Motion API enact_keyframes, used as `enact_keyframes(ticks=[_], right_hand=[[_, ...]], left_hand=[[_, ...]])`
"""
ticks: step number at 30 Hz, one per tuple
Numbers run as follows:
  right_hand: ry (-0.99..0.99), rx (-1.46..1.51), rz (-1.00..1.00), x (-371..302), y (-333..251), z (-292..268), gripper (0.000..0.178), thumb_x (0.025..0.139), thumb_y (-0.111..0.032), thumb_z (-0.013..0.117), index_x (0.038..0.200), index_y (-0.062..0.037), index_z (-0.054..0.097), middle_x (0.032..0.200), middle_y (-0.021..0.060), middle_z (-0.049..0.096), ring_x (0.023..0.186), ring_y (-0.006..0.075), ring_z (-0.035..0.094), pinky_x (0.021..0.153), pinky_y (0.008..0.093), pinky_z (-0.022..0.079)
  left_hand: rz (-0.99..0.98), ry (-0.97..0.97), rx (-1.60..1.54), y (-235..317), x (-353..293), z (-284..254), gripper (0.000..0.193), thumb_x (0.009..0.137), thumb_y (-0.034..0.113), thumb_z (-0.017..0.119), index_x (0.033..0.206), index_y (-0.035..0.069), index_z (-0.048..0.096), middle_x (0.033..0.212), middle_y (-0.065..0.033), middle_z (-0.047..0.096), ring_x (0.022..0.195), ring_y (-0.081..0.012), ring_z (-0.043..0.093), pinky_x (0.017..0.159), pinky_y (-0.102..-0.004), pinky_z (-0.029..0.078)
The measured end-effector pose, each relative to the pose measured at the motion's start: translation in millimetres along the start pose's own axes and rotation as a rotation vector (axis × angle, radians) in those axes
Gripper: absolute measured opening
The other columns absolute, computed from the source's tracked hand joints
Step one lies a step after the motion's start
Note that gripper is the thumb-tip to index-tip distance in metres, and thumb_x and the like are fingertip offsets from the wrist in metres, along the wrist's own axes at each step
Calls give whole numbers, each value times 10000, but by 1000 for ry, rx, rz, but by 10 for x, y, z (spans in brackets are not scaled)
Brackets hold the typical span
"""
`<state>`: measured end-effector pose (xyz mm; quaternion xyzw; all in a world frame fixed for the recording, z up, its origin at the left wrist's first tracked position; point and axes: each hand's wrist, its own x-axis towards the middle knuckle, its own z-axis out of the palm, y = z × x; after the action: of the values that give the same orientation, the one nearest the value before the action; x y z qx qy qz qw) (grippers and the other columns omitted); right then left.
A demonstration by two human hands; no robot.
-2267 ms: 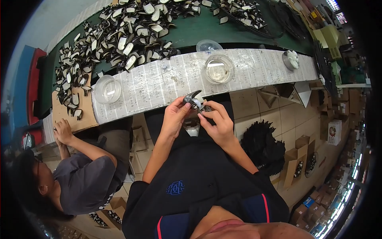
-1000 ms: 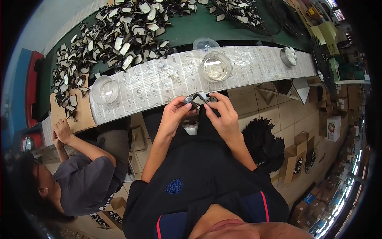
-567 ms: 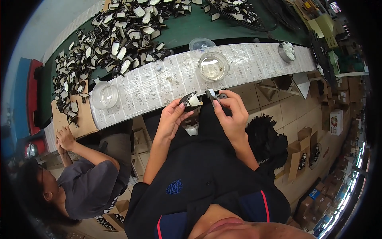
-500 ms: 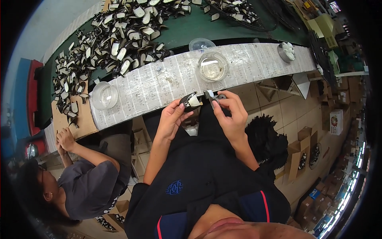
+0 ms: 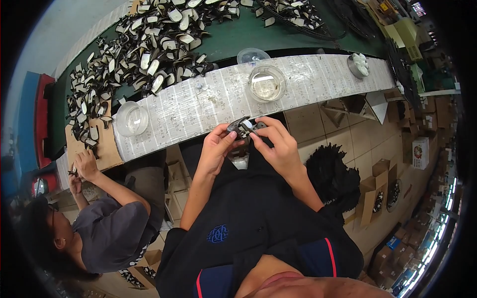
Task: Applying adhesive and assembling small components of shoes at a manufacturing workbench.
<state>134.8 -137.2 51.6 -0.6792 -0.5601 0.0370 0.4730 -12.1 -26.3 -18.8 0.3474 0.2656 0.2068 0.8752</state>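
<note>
Close together over the table's near edge, both my hands are closed on small parts. My left hand (image 5: 214, 150) pinches a curved, glossy black piece with a pale lining (image 5: 235, 126), like those in the pile. Between the fingers of my right hand (image 5: 279, 145) is a small dark piece with a white pad and a rounded grey end (image 5: 261, 125); its kind is unclear. The white pad lies against or right beside the black piece; my fingertips partly hide where they meet. Just beyond stands a clear round bowl of liquid (image 5: 267, 84).
A big pile of black pieces with pale linings (image 5: 154, 54) covers the green surface. Along the paper-covered table (image 5: 198, 111) stand a clear tub (image 5: 131, 120) and a metal can with white stuff (image 5: 357, 65). At left, a co-worker's hands (image 5: 85, 165) work over cardboard (image 5: 107, 151).
My right hand has moved left, bringing its dark piece from a gap up against the black piece in my left hand. The co-worker's hands have lifted and now hold something small.
</note>
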Motion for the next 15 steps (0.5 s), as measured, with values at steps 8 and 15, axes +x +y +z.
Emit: enact_keyframes(ticks=[8, 15], right_hand=[[11, -64, -1, -17, 18, 32, 143, 807, -37, 724, 900, 2, 623, 1066, 158, 629, 745, 275, 666, 586, 327, 540], [53, -140, 29, -23, 39, -4, 147, 798, -25, 726, 898, 4, 622, 1062, 161, 627, 734, 279, 659, 587, 324, 530]], left_hand=[[3, 4, 22, -6, -4, 1, 210, 958, 110, 591, 1142, 11, 567, 1089, -67, 635, 989, -144, 621, 884, -332, 552], [-11, 12, 35, -13, 4, -19, 202, 963, 119, 584, 1136, 14, 571, 1090, -66, 634, 988, -149, 620, 885, -341, 550]])
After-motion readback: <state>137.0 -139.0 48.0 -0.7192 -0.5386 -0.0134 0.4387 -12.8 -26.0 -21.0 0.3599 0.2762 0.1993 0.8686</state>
